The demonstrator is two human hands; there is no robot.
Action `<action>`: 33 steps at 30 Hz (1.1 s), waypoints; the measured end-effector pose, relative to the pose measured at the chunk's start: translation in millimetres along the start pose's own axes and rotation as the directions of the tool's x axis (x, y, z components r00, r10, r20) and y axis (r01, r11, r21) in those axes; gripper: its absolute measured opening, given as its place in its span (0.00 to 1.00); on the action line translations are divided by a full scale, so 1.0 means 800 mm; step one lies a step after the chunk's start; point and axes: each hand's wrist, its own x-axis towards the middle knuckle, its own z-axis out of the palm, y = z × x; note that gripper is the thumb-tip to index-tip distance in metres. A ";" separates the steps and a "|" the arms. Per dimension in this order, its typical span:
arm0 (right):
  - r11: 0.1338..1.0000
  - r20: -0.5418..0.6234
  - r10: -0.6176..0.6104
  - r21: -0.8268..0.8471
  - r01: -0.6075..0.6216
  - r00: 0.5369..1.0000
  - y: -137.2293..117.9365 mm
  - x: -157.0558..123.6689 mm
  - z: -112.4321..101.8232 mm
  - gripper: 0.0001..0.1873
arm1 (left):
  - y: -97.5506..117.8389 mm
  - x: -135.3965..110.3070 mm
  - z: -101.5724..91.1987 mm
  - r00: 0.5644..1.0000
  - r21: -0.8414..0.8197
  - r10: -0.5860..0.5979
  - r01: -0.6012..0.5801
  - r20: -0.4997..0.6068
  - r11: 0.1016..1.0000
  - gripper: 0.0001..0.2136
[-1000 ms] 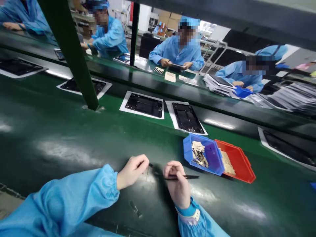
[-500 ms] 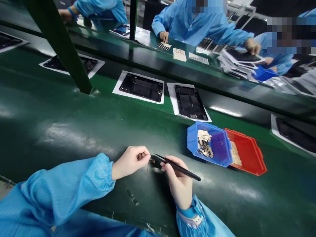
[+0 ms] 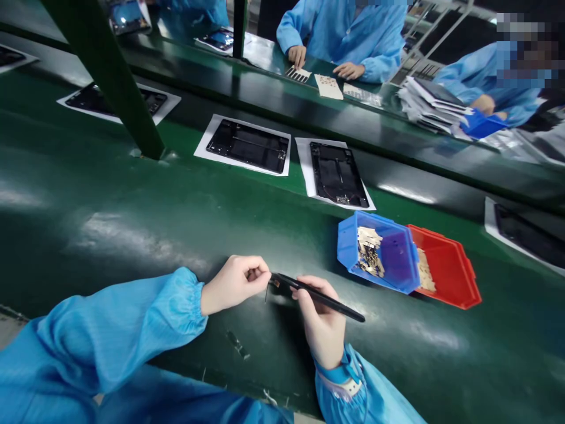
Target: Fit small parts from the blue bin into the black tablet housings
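My left hand [image 3: 236,284] is closed, thumb and fingers pinching a small dark electronic part [image 3: 276,283] with a coppery patch. A thin dark strip hangs down below the fingertips. Black tweezers [image 3: 332,301] lie in the closed grip of my right hand [image 3: 325,333], their tips pointing left and meeting the part near my left fingertips. Whether the tips grip the part cannot be made out. Right of my hands, a blue bin [image 3: 394,277] contains small pale and dark pieces; beside it a red bin [image 3: 454,277] has pale pieces in it.
Two open black tablet housings [image 3: 247,146] [image 3: 339,175] lie on white sheets beyond my hands. A green post [image 3: 115,88] rises at the left. Across the bench, a person in blue [image 3: 344,35] handles pale sheets; a paper stack [image 3: 430,106] stands to the right.
The tweezers' tips have moved down and closer to my left fingertips. Across the bench, the person's outstretched arm has drawn back from the stack to the pale sheets. The view has shifted slightly.
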 end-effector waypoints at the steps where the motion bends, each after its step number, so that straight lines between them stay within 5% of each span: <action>1: 1.000 0.004 0.013 -0.008 -0.013 1.000 -0.002 0.001 0.001 0.06 | 0.000 0.000 0.000 1.000 -0.005 -0.002 0.002 -0.001 1.000 0.08; 11: 0.979 0.052 0.104 0.168 -0.112 0.993 0.008 0.002 0.001 0.10 | 0.002 0.000 -0.006 0.990 -0.105 -0.016 0.031 0.140 0.994 0.10; 24: 0.943 0.073 0.152 0.288 -0.167 0.986 0.007 0.005 0.002 0.09 | 0.002 -0.001 -0.004 0.985 -0.061 0.016 -0.005 0.174 0.998 0.11; 30: 0.961 0.004 0.145 0.236 -0.142 0.989 0.013 0.006 0.003 0.10 | -0.005 0.014 -0.020 0.978 0.352 0.179 -0.207 0.109 0.913 0.12; 33: 0.962 -0.080 0.094 0.265 -0.069 0.992 0.013 0.016 -0.010 0.09 | -0.010 0.038 -0.035 0.998 0.267 0.051 -0.038 -0.041 0.963 0.12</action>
